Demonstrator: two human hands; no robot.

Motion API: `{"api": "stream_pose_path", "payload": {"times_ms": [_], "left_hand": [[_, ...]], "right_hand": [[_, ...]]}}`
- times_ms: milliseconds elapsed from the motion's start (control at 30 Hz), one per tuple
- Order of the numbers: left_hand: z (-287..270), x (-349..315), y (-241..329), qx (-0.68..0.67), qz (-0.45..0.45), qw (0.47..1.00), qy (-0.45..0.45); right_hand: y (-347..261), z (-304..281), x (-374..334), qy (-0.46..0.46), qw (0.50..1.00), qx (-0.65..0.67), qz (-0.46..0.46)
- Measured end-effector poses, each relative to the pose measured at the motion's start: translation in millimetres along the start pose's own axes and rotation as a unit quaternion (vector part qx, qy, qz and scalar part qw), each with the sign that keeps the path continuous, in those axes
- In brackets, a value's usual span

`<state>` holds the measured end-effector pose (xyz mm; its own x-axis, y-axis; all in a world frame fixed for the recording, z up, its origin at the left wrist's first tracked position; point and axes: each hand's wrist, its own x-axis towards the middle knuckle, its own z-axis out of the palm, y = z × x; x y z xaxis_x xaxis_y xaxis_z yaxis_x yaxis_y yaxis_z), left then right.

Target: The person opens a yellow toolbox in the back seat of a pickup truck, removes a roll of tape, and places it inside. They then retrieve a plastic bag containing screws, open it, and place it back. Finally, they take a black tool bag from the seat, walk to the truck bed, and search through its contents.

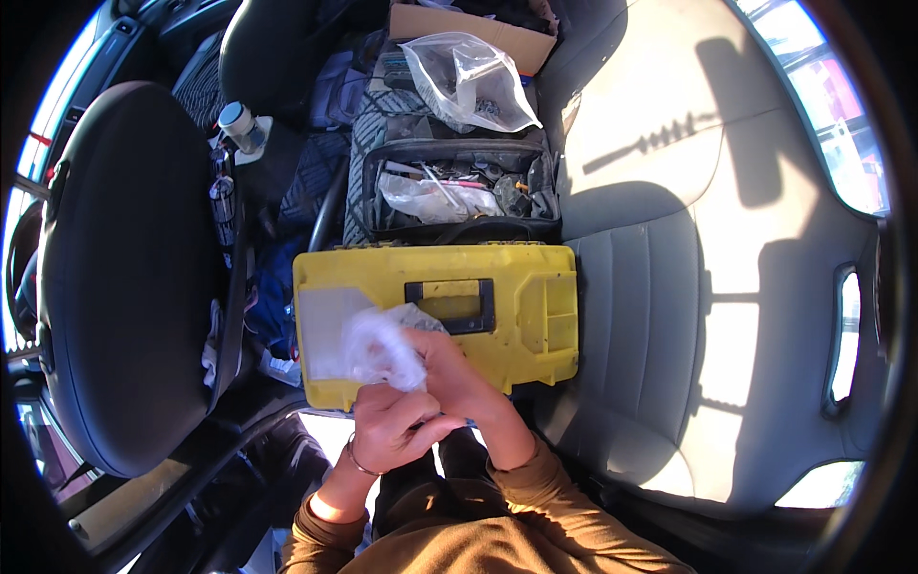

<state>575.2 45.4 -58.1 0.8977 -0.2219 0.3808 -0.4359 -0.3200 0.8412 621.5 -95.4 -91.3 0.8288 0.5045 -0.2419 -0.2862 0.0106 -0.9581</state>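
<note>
I count one held bag [368,351], one toolbox [512,346] below; left hand [396,427], right hand [453,373] meet over its near edge, fingers curled, both grasping bag

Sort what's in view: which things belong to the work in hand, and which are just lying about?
Work in hand, judging by the hands:
crumpled clear plastic, held between left hand and right hand
yellow toolbox, beneath them, probably involved

Apparently lying about:
open black case of mixed items
open clear bag
cardboard box
cylindrical container
</note>
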Motion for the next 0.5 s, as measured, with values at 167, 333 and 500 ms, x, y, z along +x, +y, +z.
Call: {"api": "stream_pose_path", "payload": {"times_ms": [167,333,500], "left_hand": [[8,-12,-23,0.016,-0.027,0.990,0.137],[17,-25,-58,0.016,-0.145,0.978,0.150],[22,-32,-71,0.083,-0.140,0.980,0.114]], "right_hand": [[-18,-7,6,0.098,0.995,-0.012,-0.011],[-43,-29,1,0.179,0.982,0.063,-0.015],[-61,-51,1,0.273,0.952,0.125,-0.061]]}}
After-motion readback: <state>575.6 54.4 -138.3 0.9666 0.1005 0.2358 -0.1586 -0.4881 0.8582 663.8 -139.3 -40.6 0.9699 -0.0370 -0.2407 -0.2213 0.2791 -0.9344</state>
